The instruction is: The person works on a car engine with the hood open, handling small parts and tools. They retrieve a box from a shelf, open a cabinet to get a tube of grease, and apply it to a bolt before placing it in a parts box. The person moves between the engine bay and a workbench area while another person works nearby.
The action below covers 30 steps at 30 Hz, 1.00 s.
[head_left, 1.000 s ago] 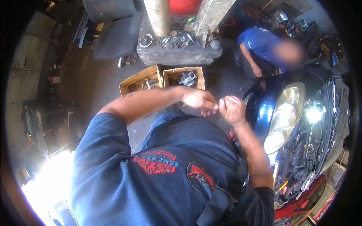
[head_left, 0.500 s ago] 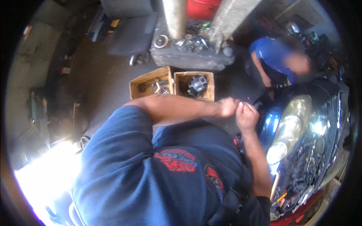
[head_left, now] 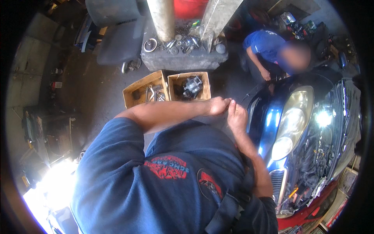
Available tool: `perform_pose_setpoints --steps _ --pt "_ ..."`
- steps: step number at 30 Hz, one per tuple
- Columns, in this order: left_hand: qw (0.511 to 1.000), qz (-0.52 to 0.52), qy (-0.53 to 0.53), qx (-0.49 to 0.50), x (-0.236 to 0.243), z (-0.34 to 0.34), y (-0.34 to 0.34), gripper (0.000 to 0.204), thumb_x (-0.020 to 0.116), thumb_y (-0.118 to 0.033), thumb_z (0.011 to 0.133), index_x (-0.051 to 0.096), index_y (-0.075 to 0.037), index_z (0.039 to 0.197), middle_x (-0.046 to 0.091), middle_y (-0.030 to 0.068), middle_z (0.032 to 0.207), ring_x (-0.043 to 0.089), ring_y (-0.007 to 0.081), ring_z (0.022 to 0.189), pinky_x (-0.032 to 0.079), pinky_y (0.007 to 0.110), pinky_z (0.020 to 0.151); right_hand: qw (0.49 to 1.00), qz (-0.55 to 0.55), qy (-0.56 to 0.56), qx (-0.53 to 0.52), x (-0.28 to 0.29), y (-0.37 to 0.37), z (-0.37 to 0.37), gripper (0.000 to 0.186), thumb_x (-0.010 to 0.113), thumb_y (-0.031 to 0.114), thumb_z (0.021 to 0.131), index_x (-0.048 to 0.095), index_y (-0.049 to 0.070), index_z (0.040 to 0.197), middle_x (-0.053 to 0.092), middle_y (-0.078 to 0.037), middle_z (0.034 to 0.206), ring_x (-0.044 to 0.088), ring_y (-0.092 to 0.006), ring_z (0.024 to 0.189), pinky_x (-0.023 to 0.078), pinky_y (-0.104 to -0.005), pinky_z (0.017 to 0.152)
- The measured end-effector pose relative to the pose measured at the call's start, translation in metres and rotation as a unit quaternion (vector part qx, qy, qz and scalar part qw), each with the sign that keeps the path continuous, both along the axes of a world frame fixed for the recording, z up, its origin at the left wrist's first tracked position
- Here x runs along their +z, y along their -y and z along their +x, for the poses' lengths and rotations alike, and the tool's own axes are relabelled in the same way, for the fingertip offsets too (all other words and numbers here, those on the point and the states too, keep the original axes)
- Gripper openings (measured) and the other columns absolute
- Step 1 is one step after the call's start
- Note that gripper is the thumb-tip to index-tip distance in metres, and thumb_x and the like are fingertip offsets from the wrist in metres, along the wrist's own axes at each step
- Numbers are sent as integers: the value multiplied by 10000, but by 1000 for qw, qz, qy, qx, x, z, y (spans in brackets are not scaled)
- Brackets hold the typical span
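Note:
My left hand (head_left: 219, 105) reaches across in front of my body, its fingers curled closed. My right hand (head_left: 237, 117) meets it fingertip to fingertip, also closed, with the thumb raised. Anything pinched between them is too small or too hidden to make out. Beyond my left forearm sit two wooden boxes side by side. The left box (head_left: 130, 93) contains wrenches and other metal tools (head_left: 155, 93). Inside the right box (head_left: 207, 82) lies a silver alternator-like part (head_left: 192, 85).
To my right stands a dark blue car with a large headlight (head_left: 293, 119) and an exposed engine bay. A co-worker in a blue shirt (head_left: 265, 43) bends over its far side. A concrete block (head_left: 183, 61) bearing metal parts and two posts stands ahead, beside a dark chair (head_left: 119, 43).
The view has shifted, so the boxes, block and car sit further left in the picture. My hands remain together and closed, also appearing further left. The co-worker stays bent by the car.

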State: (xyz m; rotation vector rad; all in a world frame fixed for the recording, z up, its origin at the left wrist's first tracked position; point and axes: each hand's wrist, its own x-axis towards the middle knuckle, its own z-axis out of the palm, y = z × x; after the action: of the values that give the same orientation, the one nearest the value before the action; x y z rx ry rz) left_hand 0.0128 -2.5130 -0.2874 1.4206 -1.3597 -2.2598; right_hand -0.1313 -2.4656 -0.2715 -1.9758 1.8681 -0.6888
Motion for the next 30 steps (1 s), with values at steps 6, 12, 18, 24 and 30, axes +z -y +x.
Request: perform_pose_setpoints --steps 6,12,18,24,30 --pt "995 -82 -52 -20 16 27 -12 570 329 -527 1023 592 -51 850 537 32 734 463 141 643 406 306 609 996 82 0 -47 21 4 -10 536 403 398 1010 626 7 718 611 -240 698 601 -453 698 452 -515 627" --pt "981 -164 -91 -59 34 28 -11 503 385 -487 1030 606 -39 974 587 39 842 531 127 743 466 286 696 999 43 24 2 61 2 -6 486 446 380 1005 625 9 746 624 -229 725 613 -433 726 468 -489 643" --pt "956 7 -288 53 54 33 -7 323 440 -319 1023 593 -37 1063 608 60 906 556 150 804 443 293 716 991 0 130 40 112 -7 -2 242 695 216 892 578 5 918 616 -128 834 636 -239 739 506 -343 628" --pt "894 127 -427 54 70 33 -18 355 431 -308 1003 576 -19 1150 610 69 957 565 167 829 447 313 737 979 -77 169 82 140 -20 1 296 769 93 804 563 5 997 597 -97 918 629 -180 788 535 -298 684" --pt "888 105 -447 14 82 29 -16 408 439 -358 993 570 -6 1155 598 67 986 554 161 855 444 311 761 968 -115 200 98 150 -26 0 320 734 37 811 561 -6 1076 596 -92 976 595 -137 814 495 -269 688"
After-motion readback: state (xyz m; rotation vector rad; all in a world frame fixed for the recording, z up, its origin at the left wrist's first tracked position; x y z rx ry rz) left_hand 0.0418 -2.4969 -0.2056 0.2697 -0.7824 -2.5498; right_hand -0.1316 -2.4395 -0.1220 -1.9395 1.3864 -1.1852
